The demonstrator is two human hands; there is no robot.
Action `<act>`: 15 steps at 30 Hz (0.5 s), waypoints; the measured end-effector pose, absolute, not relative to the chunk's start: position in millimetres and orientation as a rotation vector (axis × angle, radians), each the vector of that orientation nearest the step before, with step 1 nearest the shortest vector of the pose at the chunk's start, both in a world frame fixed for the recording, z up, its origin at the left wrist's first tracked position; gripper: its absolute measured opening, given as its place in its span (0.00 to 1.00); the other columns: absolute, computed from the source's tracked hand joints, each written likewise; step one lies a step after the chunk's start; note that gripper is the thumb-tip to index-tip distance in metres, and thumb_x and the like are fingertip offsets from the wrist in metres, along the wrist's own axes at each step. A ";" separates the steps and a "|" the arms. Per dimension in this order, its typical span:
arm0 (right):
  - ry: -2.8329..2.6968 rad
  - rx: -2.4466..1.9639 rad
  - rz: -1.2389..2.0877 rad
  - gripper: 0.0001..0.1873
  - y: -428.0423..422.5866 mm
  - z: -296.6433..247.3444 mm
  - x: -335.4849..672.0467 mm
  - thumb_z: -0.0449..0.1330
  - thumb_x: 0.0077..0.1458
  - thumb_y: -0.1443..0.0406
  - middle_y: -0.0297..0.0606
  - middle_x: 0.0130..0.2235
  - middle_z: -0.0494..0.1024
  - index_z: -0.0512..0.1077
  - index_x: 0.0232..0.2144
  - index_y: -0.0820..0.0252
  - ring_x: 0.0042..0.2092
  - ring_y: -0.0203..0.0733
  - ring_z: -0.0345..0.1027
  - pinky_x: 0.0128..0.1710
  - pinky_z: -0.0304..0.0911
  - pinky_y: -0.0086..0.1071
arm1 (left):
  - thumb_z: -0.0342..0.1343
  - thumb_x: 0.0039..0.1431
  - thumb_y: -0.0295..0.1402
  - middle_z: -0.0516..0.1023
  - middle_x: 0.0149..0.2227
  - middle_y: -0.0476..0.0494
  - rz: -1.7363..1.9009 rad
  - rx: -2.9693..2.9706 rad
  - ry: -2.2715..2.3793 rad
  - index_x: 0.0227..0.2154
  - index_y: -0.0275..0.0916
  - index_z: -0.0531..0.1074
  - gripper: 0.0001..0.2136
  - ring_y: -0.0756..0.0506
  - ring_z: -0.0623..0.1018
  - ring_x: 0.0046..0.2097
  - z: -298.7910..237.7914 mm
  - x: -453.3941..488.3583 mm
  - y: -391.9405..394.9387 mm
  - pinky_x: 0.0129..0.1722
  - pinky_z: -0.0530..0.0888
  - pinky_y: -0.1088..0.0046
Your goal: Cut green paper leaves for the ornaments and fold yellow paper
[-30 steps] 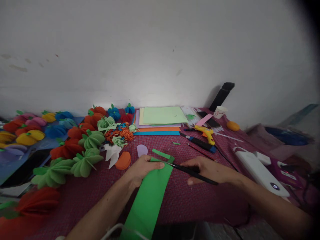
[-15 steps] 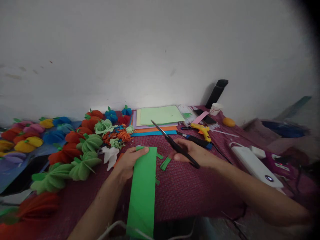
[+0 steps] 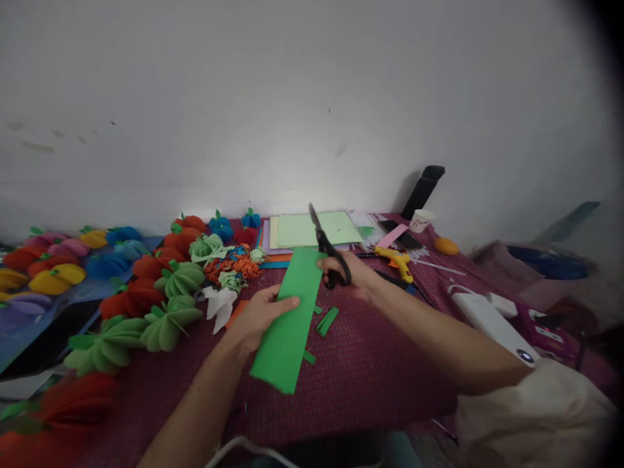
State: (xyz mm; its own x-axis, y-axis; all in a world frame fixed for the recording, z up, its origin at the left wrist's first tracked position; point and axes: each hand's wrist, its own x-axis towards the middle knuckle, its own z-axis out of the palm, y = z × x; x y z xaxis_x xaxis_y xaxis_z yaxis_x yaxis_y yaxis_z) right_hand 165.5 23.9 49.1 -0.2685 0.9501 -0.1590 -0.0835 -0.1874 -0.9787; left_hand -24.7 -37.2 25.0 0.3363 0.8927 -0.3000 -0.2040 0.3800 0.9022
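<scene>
A long strip of green paper (image 3: pixel 290 325) is held up over the table, tilted with its far end to the right. My left hand (image 3: pixel 260 316) grips its left edge, thumb on top. Black-handled scissors (image 3: pixel 327 250) are in my right hand (image 3: pixel 351 273), blades pointing up and away beside the strip's far end. The fingers of that hand also reach the strip's far right corner; whether they pinch it, I cannot make out. Small green paper offcuts (image 3: pixel 327 321) lie on the maroon tablecloth (image 3: pixel 370 370) under and right of the strip.
Several colourful paper pumpkins (image 3: pixel 168 325) fill the left side. Stacked paper sheets (image 3: pixel 316 229) and crumpled scraps (image 3: pixel 241 265) lie at the back. A yellow glue gun (image 3: pixel 397 262), a paper cup (image 3: pixel 421 220), an orange fruit (image 3: pixel 446 246) and a white power bank (image 3: pixel 492 323) stand on the right.
The green strip has moved up and away and tilted to the right. My left hand now holds it farther down. My right hand has brought the scissors to its far end, blades turned more upright.
</scene>
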 end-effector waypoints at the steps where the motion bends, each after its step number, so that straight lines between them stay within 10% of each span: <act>1: -1.191 -1.107 1.562 0.13 32.8 50.9 167.9 0.62 0.38 0.65 0.28 0.18 0.63 0.60 0.24 0.61 0.19 0.29 0.57 0.18 0.52 0.27 | 0.64 0.40 0.35 0.78 0.31 0.41 0.872 0.894 0.978 0.40 0.34 0.71 0.21 0.46 0.77 0.28 26.0 -27.6 -35.6 0.28 0.74 0.70; 15: -0.997 -1.190 1.283 0.09 130.8 45.7 157.4 0.56 0.42 0.71 0.26 0.14 0.61 0.57 0.20 0.59 0.18 0.29 0.57 0.19 0.59 0.24 | 0.58 0.46 0.42 0.76 0.35 0.45 1.536 0.817 1.254 0.46 0.38 0.66 0.24 0.52 0.75 0.26 22.1 -51.8 -9.5 0.23 0.66 0.79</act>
State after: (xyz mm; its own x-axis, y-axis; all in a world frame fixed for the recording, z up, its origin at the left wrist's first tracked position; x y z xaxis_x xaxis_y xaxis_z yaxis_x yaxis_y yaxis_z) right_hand 157.4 130.8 45.7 0.0696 0.9935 -0.0902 -0.1575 -0.0783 -0.9844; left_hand -51.8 -9.5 22.1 -0.3192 0.9451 -0.0703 -0.2578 -0.0152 0.9661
